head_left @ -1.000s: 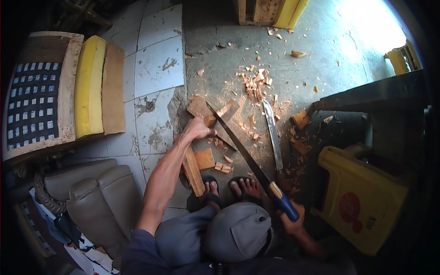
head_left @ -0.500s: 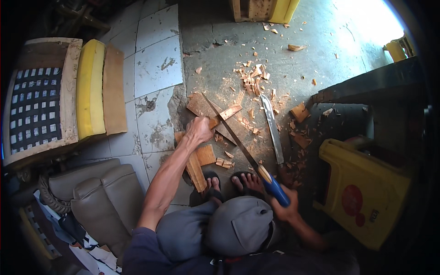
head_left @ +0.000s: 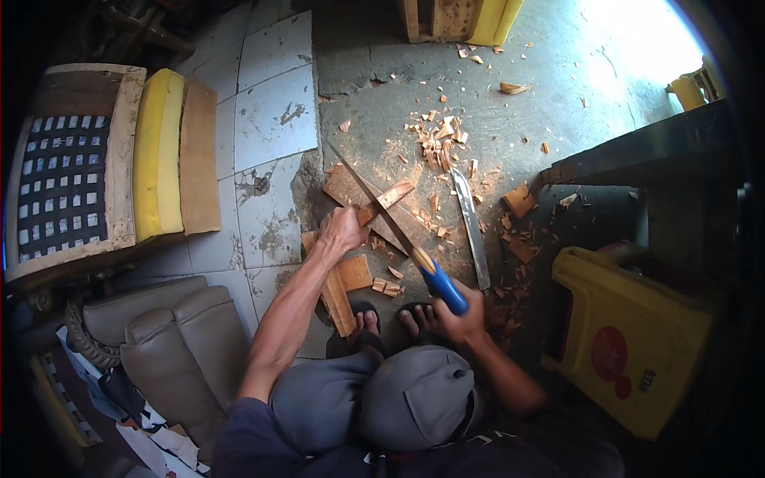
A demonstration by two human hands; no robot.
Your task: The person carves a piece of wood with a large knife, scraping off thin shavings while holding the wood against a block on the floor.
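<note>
My left hand (head_left: 345,227) grips a short wooden piece (head_left: 396,192) over a flat board (head_left: 347,190) lying on the floor. My right hand (head_left: 460,315) holds a saw by its blue and tan handle (head_left: 437,279); the long dark blade (head_left: 390,221) lies diagonally across the wooden piece. A long metal blade (head_left: 469,227) rests on the concrete just right of the board. A wooden batten (head_left: 339,307) and a small square block (head_left: 357,272) lie below my left hand, near my sandalled feet. Shavings (head_left: 442,135) are scattered around the board.
At the left stand a wooden frame with black webbing (head_left: 64,187), yellow foam (head_left: 155,151) and grey cushions (head_left: 167,342). A yellow plastic crate (head_left: 629,342) and a dark bench (head_left: 637,147) are at the right. Another frame with yellow padding (head_left: 446,20) stands at the top.
My right hand has pushed the saw forward and leftward across the wooden piece, so the handle is now higher and nearer my left hand. My left hand keeps its grip.
</note>
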